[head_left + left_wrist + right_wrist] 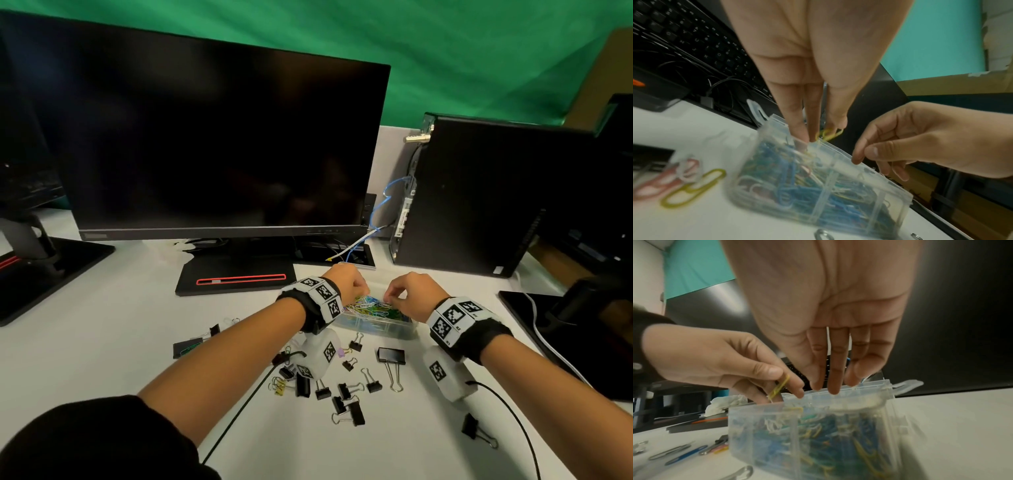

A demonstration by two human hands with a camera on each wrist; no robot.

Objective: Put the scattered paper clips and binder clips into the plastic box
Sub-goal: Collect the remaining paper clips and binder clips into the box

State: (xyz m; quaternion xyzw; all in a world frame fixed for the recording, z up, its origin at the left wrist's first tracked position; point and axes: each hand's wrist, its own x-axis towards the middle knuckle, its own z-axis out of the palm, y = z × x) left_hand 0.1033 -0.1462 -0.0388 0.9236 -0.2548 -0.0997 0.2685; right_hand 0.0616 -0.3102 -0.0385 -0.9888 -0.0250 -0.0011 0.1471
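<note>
A clear plastic box [376, 327] packed with coloured paper clips stands mid-table. My left hand [359, 286] hovers over its left end and pinches a yellow paper clip [829, 134] between thumb and fingers, just above the rim; the same clip [780, 387] shows in the right wrist view. My right hand [394, 296] is over the box's right part, its fingertips [831, 389] pointing straight down at the far rim with nothing seen in them. Black binder clips [391, 355] lie scattered in front of the box. Loose paper clips [692, 188] lie left of it.
A dark monitor [219, 147] on its base [236, 277] stands behind the box, with a keyboard [694, 40] under it. A black computer tower [479, 195] is at the back right, a second stand [51, 267] at the left. Thin black cables cross the near table.
</note>
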